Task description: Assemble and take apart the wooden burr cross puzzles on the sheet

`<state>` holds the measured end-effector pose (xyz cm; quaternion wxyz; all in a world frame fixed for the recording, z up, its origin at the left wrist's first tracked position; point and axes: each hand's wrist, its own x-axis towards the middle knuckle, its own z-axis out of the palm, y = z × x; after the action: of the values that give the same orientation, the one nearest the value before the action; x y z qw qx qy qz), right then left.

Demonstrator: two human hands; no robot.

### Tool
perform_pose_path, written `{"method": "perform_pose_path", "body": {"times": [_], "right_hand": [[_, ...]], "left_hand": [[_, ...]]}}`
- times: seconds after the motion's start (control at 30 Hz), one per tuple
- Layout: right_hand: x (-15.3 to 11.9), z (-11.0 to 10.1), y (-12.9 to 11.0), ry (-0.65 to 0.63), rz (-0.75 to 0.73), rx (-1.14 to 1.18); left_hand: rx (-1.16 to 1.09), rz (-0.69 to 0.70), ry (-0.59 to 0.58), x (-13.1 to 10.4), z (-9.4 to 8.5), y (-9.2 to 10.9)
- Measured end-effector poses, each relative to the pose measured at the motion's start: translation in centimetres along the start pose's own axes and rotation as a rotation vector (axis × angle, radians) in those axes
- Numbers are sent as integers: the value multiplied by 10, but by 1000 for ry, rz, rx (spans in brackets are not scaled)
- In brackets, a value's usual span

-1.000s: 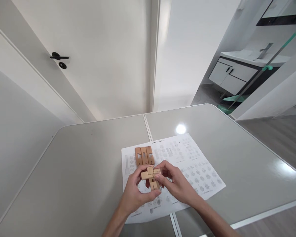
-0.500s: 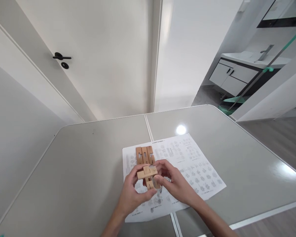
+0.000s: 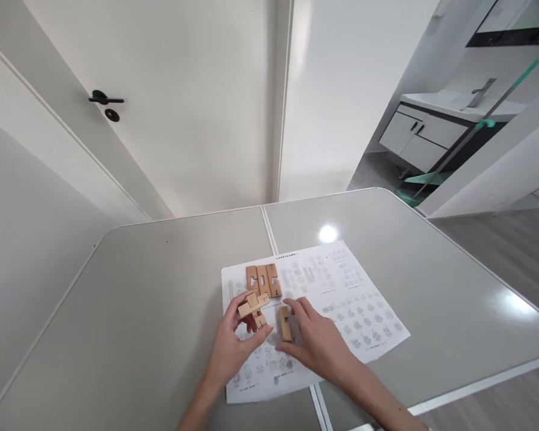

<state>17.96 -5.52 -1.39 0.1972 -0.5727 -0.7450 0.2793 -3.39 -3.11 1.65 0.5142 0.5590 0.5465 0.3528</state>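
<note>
My left hand (image 3: 240, 341) is closed around a few interlocked notched wooden puzzle pieces (image 3: 254, 306), held above the printed sheet (image 3: 363, 311). Beside it, my right hand (image 3: 317, 335) has its thumb and fingers at the two ends of a single notched wooden puzzle piece (image 3: 285, 324), gripping it apart from the joined ones. Whether that piece touches the paper I cannot tell. Beyond the hands, three flat wooden puzzle pieces (image 3: 263, 280) with cut-outs lie side by side on the sheet.
The sheet, covered in small diagrams, lies across the seam (image 3: 269, 230) of a grey table (image 3: 139, 311). Past the table's far edge stands a white door with a black handle (image 3: 106, 99). A sink cabinet (image 3: 424, 129) and a green-and-grey pole (image 3: 485, 123) are at the right.
The hands have moved apart. The left one has shifted slightly left with the joined pieces, and the right one has come away from them to a separate piece.
</note>
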Motion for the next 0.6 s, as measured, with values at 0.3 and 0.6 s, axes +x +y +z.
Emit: {"method": "perform_pose_path", "body": {"times": [0.3,0.6], "right_hand": [[2,-16,11,-10,-147,-44],[2,-54,5,-16,-6,309]], "left_hand": [[78,46,-7,3,0,8],[132,39,-63,8,10,27]]}}
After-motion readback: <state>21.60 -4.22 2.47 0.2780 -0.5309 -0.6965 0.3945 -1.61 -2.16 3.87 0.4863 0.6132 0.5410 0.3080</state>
